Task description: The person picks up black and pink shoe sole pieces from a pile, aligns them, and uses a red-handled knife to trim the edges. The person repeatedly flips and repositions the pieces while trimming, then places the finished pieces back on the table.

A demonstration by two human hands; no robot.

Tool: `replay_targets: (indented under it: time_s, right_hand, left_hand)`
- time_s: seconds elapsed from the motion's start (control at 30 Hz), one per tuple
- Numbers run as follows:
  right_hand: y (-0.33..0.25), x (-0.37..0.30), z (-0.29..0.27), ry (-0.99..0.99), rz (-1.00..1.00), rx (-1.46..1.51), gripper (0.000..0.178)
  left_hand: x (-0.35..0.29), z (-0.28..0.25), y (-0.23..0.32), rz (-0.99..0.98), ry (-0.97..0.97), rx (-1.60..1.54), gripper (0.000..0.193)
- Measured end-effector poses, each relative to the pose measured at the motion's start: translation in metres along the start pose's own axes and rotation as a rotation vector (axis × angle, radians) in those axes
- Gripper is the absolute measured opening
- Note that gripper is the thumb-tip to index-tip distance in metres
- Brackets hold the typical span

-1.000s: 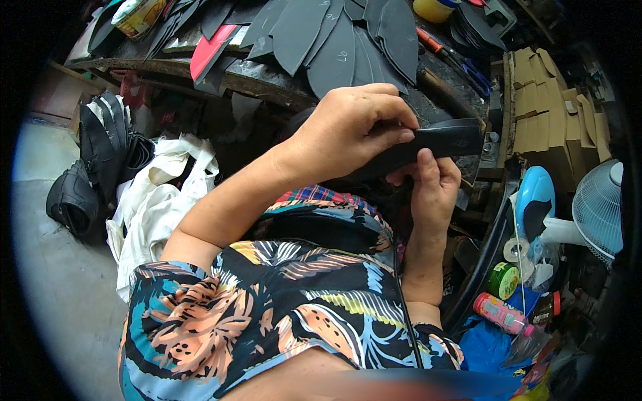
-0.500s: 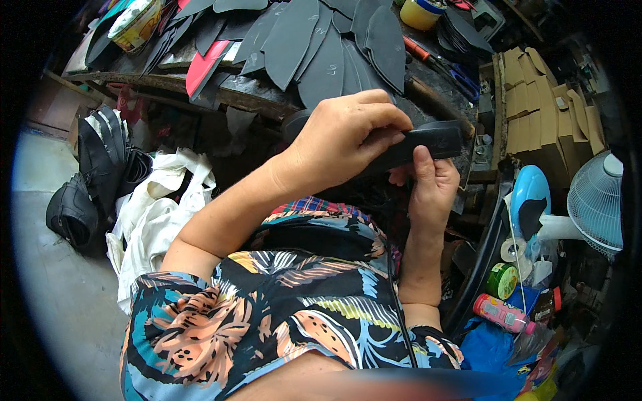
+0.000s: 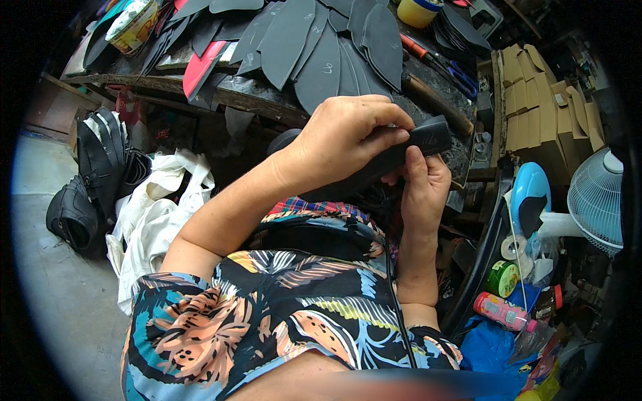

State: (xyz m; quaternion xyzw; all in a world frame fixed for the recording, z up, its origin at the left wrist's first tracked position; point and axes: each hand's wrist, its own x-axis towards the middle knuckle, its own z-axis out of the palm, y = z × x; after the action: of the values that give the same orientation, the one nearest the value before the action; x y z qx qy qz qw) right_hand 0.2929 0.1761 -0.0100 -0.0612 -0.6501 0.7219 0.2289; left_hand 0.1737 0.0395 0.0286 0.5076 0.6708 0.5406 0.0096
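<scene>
A black shoe-sole piece [image 3: 433,136], curved and smooth with faint pale writing near its end, is held up in front of my body. My left hand [image 3: 354,134] pinches its upper edge between thumb and fingers. From below, my right hand [image 3: 426,175] grips the same piece near its right end, thumb on the facing side and fingers mostly hidden behind it. The rest of the piece runs down to the left behind my left hand and wrist. On the bench just beyond lie several flat black sole-shaped sheets [image 3: 289,43] with pale handwritten marks.
The worn wooden bench [image 3: 267,93] also bears a red piece [image 3: 200,69], a tub [image 3: 134,28], a yellow jar [image 3: 419,13] and blue-handled scissors [image 3: 463,79]. Cardboard pieces [image 3: 535,100] and a fan [image 3: 597,200] stand right. White cloth [image 3: 157,207] and black shoe parts [image 3: 73,207] lie left.
The black shoe-sole piece has shifted slightly left and tilted, its right end now angled more upward. My right hand has moved a little left with it; my left hand keeps its pinch.
</scene>
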Motion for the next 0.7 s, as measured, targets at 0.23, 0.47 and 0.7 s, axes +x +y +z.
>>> replay_targets:
  time_s: [0.23,0.47,0.7]
  right_hand:
    - [0.001,-0.002,0.006,0.021,0.036,-0.008,0.025]
    - [0.001,-0.002,0.010,-0.003,0.043,-0.017,0.023]
    - [-0.001,-0.002,0.010,-0.054,0.042,0.012,0.023]
  left_hand:
    - [0.001,0.003,0.004,0.039,0.076,0.048,0.018]
    - [0.001,0.000,0.007,-0.056,0.076,-0.008,0.014]
    - [0.003,-0.001,0.007,-0.088,0.056,-0.057,0.014]
